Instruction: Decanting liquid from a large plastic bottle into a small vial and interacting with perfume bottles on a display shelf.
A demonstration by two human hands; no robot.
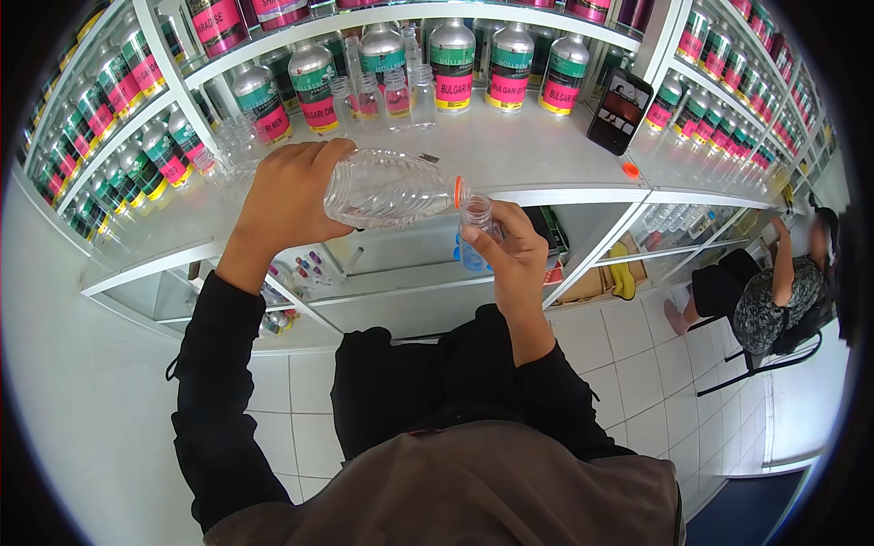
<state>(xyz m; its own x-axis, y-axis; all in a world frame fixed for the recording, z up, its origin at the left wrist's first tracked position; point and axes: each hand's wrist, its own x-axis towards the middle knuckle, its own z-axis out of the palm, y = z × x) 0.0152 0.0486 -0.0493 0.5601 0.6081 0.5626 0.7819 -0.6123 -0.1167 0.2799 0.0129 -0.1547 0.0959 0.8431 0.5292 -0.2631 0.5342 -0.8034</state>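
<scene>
My left hand (287, 194) grips a large clear plastic bottle (389, 188), tipped nearly level with its orange-rimmed neck pointing right. That neck meets the open mouth of a small clear bottle (476, 235), held upright by my right hand (512, 249) between thumb and fingers. Whether liquid is flowing between them I cannot tell. An orange cap (630, 170) lies on the white counter (532, 160), near a smartphone (620, 111) leaning against the shelf frame. Several small clear open bottles (396, 99) stand beyond the large bottle, and more (239, 136) are grouped at the left.
Silver aluminium bottles with green and pink labels (450, 65) line the back of the counter and the side shelves. Below the counter edge are glass-fronted compartments with small items. At the right a person (778, 300) sits on a chair on the tiled floor (642, 382).
</scene>
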